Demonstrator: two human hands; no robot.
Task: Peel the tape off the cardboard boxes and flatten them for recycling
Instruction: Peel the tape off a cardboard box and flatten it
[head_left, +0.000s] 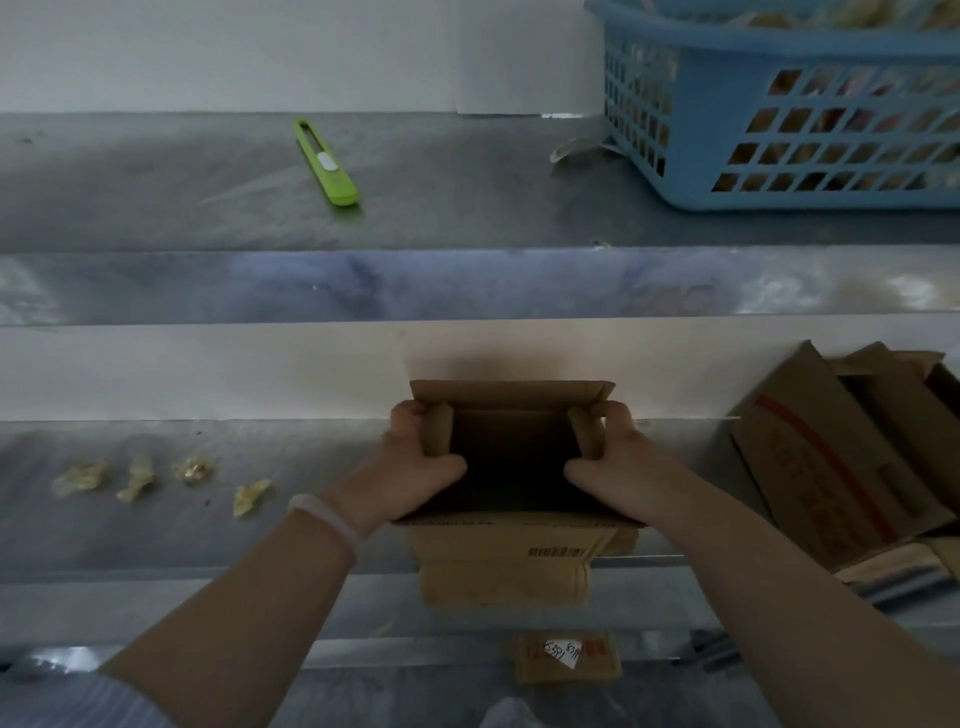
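**Opening the box before the squash**

The left hand (422, 462) and right hand (609, 457) each pinch a short side flap of the small brown cardboard box (506, 564), thumbs inside and fingers curled round the outside. The box is open-topped at the middle of the steel bench's (291, 540) near edge, its front flap hanging over.

The inside is too dark to tell whether the bottom seam is free. That likely needs checking first, then opposite corners can be pushed askew so the walls fold flat.

Four crumpled wads of yellowish tape (137, 478) lie to the left, well apart from the box. A stack of larger brown cartons (831, 467) crowds the bench's right end and may limit room there. On the upper steel shelf (467, 208) lie a lime-green plastic box cutter (326, 163) and, at its right end, a blue plastic lattice basket (779, 171).
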